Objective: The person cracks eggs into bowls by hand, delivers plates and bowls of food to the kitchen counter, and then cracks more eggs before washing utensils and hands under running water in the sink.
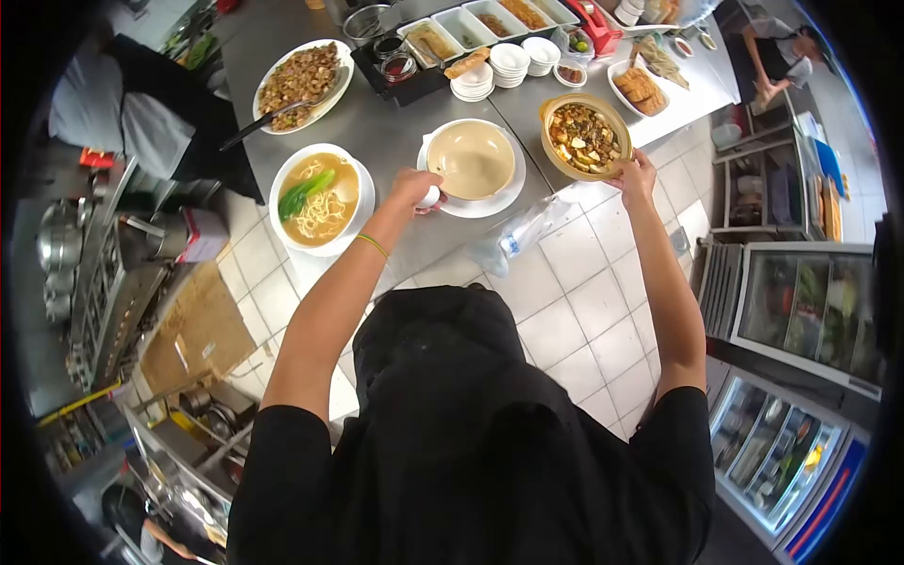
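My left hand [419, 191] is closed around a small white rounded thing [430, 197] at the left edge of an empty beige bowl [474, 160]. Whether that white piece is part of the bowl I cannot tell. Under the bowl lies a white plate [507, 198]. My right hand [634, 175] grips the lower right rim of a tan bowl [545, 115] filled with diced food in brown sauce. Left of my left hand stands a white bowl of noodle soup [318, 202] with a green vegetable on top.
An oval plate of chopped food [315, 52] with a spoon lies at the upper left. Stacked white dishes [508, 61], condiment trays [471, 28] and a dish of fried pieces [640, 89] line the back. A plastic bag [508, 235] hangs at the counter's edge. Other people [174, 104] stand nearby.
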